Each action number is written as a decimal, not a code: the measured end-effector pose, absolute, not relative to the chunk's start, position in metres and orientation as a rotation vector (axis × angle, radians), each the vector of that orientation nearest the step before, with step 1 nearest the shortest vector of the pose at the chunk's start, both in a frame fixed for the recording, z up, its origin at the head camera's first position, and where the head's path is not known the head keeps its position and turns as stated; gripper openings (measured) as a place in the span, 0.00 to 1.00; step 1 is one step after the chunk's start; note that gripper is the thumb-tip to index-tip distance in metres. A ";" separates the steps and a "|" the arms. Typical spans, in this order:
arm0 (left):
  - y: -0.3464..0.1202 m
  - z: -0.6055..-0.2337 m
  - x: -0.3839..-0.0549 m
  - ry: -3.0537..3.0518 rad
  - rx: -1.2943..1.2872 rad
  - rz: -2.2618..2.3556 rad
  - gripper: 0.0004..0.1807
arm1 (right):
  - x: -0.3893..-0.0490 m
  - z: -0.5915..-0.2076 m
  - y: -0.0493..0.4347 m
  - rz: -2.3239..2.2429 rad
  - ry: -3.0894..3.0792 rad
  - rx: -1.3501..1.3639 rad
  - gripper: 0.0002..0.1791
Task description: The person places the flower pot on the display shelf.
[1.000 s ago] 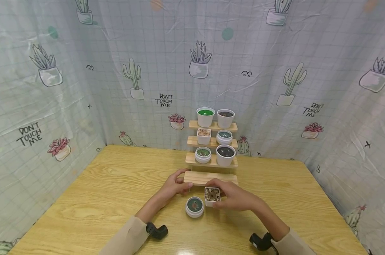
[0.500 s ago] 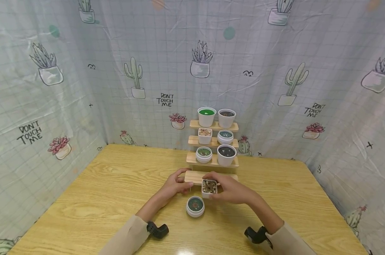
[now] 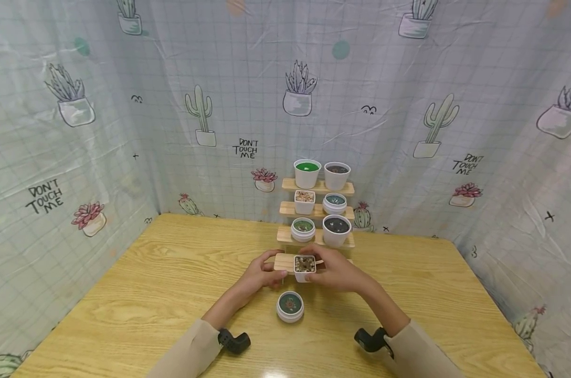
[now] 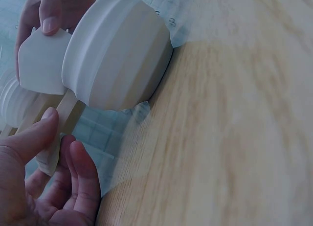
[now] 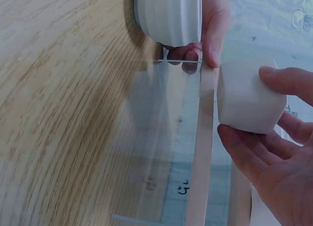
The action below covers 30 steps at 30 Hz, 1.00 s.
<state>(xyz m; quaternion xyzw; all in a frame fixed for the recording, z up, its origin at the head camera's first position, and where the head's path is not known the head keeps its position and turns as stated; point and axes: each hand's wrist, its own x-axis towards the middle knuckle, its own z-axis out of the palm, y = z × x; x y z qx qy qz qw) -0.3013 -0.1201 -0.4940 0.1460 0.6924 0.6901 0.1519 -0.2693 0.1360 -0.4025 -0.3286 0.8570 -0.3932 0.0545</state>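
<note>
My right hand point(image 3: 339, 270) pinches a small square white pot point(image 3: 305, 276), its top filled with pebbles around a brown middle. The pot is upright, right over the lowest board of a tiered wooden plant stand point(image 3: 283, 258). In the right wrist view, the base of this pot point(image 5: 249, 96) is close to the board's face, with thumb and fingers on opposite sides. My left hand point(image 3: 256, 274) grips the left end of that board, thumb on top and fingers below. In front of the stand, a round white pot point(image 3: 290, 313) with a dark green top stands on the table.
The upper tiers carry white pots in pairs: a bright green-topped pot point(image 3: 307, 177) and a grey-topped one point(image 3: 337, 178) at the top, others below. Clear panels point(image 5: 146, 103) support the boards. A cactus-print curtain point(image 3: 247, 79) hangs behind the wooden table point(image 3: 181, 262).
My right hand has lifted the square pot from beside the round pot, moving it away from me and slightly left to the lowest board. My left hand has kept its hold.
</note>
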 end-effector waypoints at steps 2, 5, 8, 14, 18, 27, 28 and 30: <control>-0.120 -0.494 -0.301 1.989 0.419 1.980 0.39 | -0.270 -0.403 0.136 -1.224 2.598 -0.986 0.29; -0.120 -0.494 -0.301 1.994 0.419 1.979 0.38 | -0.271 -0.404 0.135 -1.254 2.617 -0.963 0.29; -0.120 -0.493 -0.301 1.998 0.421 1.978 0.38 | -0.273 -0.405 0.134 -1.287 2.631 -0.931 0.28; -0.120 -0.493 -0.301 2.004 0.421 1.975 0.38 | -0.277 -0.408 0.129 -1.340 2.652 -0.865 0.28; -0.120 -0.493 -0.301 2.008 0.420 1.969 0.39 | -0.277 -0.412 0.126 -1.362 2.667 -0.834 0.28; -0.120 -0.492 -0.299 2.006 0.424 1.969 0.38 | -0.279 -0.419 0.124 -1.388 2.720 -0.781 0.28; -0.119 -0.492 -0.299 2.005 0.425 1.971 0.38 | -0.279 -0.420 0.124 -1.397 2.720 -0.773 0.28; -0.119 -0.492 -0.299 2.003 0.430 1.975 0.38 | -0.280 -0.422 0.124 -1.411 2.724 -0.756 0.29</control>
